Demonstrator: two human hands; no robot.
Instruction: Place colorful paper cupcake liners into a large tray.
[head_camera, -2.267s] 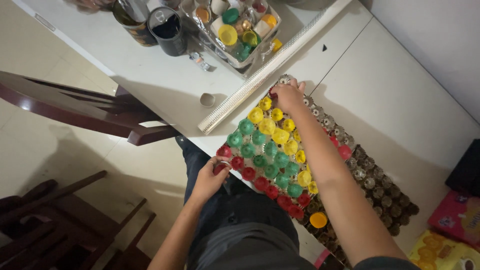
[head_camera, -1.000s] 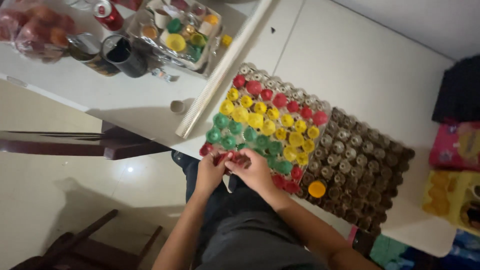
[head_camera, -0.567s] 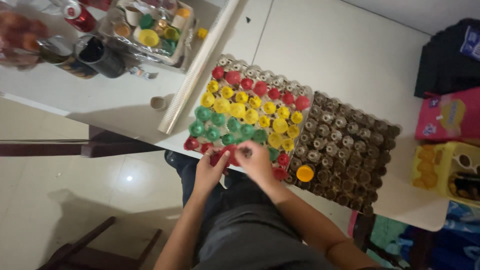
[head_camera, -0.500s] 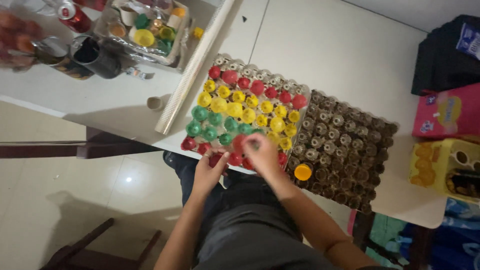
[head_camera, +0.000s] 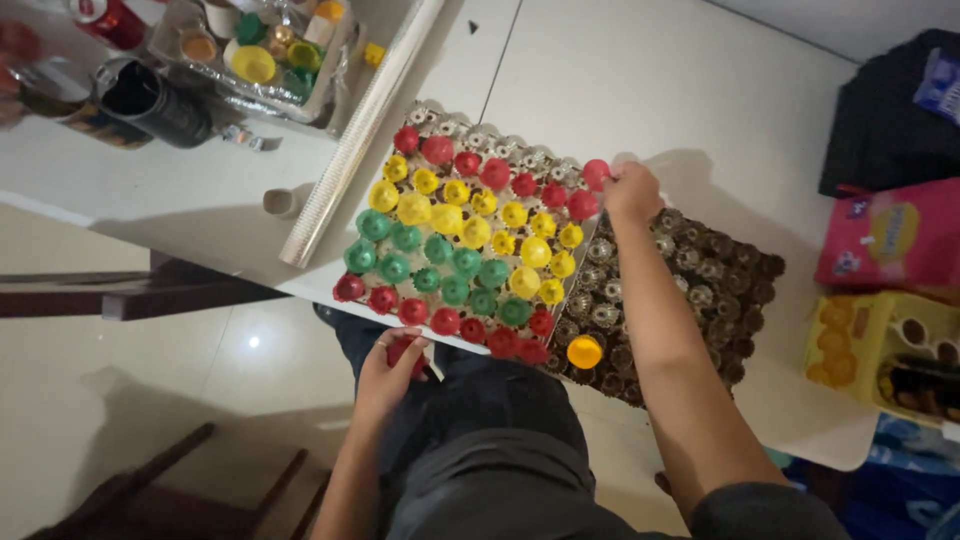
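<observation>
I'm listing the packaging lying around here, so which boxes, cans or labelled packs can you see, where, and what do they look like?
Pink box: right edge of the table, rectangular, pink with a yellow picture.
Yellow box: just below the pink box, open, yellow.
Red can: top left corner, red, partly cut off.

Bottle caps (head_camera: 462, 250) sit in a tray (head_camera: 690, 290) on the table (head_camera: 620, 80), a roll (head_camera: 365, 125) to its left.

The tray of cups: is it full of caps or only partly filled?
Partly filled: the tray has coloured caps on its left part; right-hand cups hold only one orange cap.
</observation>
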